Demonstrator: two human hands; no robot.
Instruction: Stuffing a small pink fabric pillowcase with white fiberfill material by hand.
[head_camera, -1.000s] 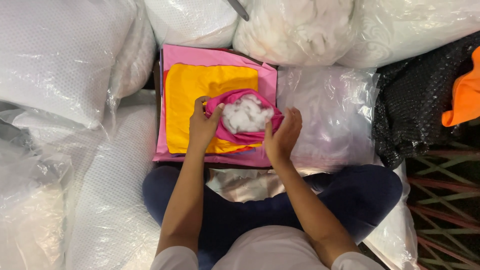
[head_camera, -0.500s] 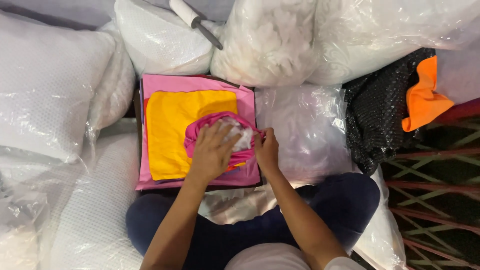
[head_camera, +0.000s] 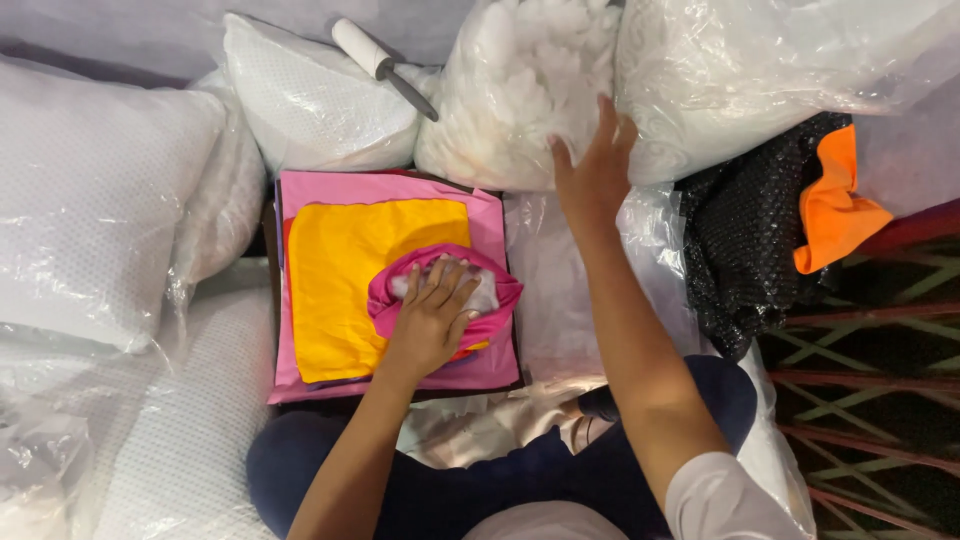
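At centre frame, my left hand (head_camera: 432, 325) presses flat on a magenta fabric pouch (head_camera: 445, 300) stuffed with white filling, which lies on a yellow cloth (head_camera: 345, 285) over a pink cloth (head_camera: 385, 190).

That hand is spread, palm down, pinning the pouch rather than clenching it; my right hand (head_camera: 595, 165) reaches to upper centre, fingers open against a clear bag of white stuffing (head_camera: 510, 95), grasping nothing that I can see. I judge the filling could spill from the pouch's open mouth if my left palm lifts, and the bag could tear or slump if I pull it carelessly. A lint roller (head_camera: 385, 68) lies on a wrapped pillow (head_camera: 320, 105) at upper left; an orange cloth (head_camera: 835, 200) sits on black mesh fabric (head_camera: 745, 250) at right. My palm hides the pouch opening, and whatever supports the cloths is barely visible.
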